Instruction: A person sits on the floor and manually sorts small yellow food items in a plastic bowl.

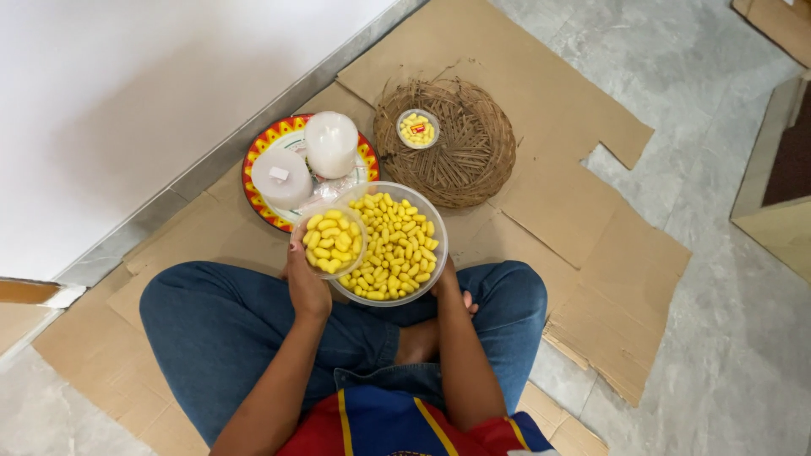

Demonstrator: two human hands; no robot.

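I sit cross-legged on cardboard [583,228]. My left hand [306,279] holds a small clear cup [334,242] filled with yellow cocoon-like pieces, just over the left rim of a large clear bowl [397,245] full of the same yellow pieces. My right hand [446,283] supports that bowl from under its right side and is mostly hidden by it. Both sit above my lap.
A colourful patterned plate [262,156] against the wall carries two stacks of white lidded cups [331,143]. Beside it lies a round woven straw tray [473,160] with one small filled, lidded cup [417,129]. A white wall runs at left; grey stone floor lies at right.
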